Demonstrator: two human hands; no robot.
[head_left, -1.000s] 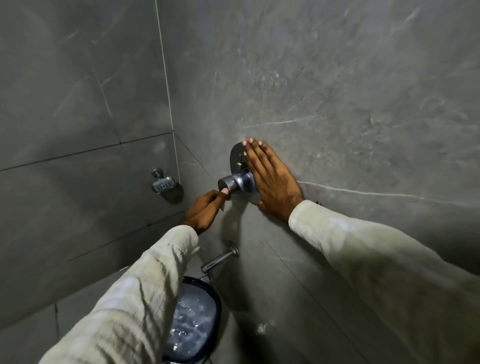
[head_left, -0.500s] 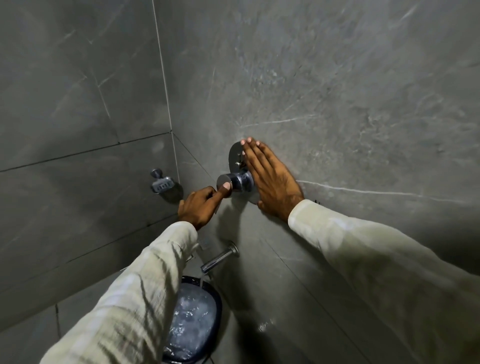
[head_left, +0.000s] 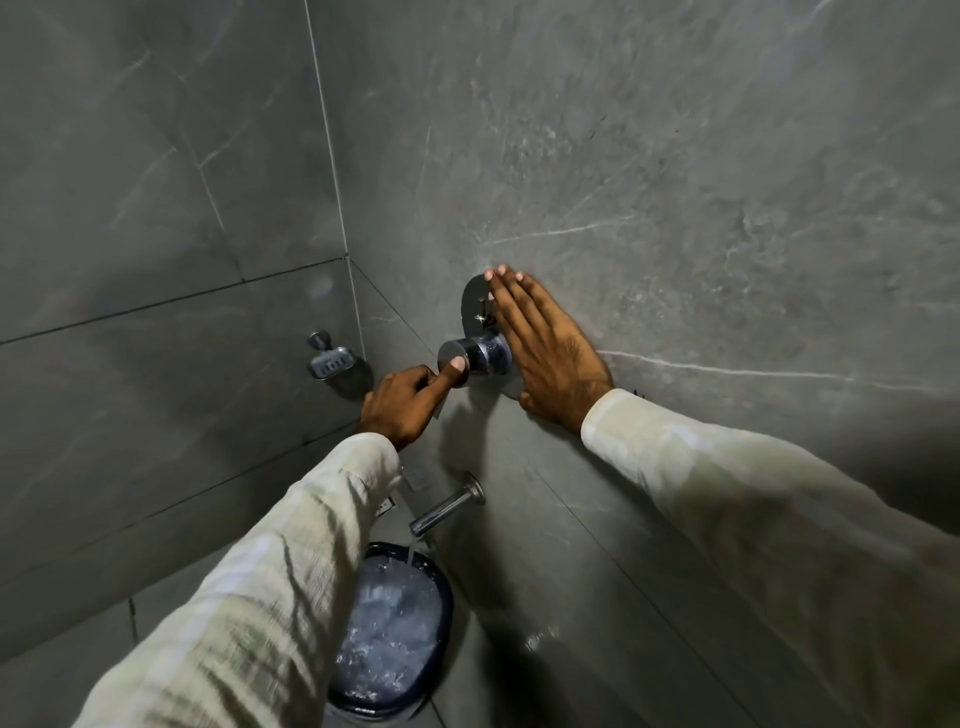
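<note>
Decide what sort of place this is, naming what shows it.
Most likely a bathroom or shower corner: grey wall tiles, a chrome mixer valve on the wall, a spout below it pouring water into a dark bucket, and a soap dish on the adjoining wall.

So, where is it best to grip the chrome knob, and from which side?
Probably round the barrel of the chrome knob, coming from the left: it stands out from the wall plate, and the right hand lies flat at its right side. The left hand has its thumb on the end.
</note>
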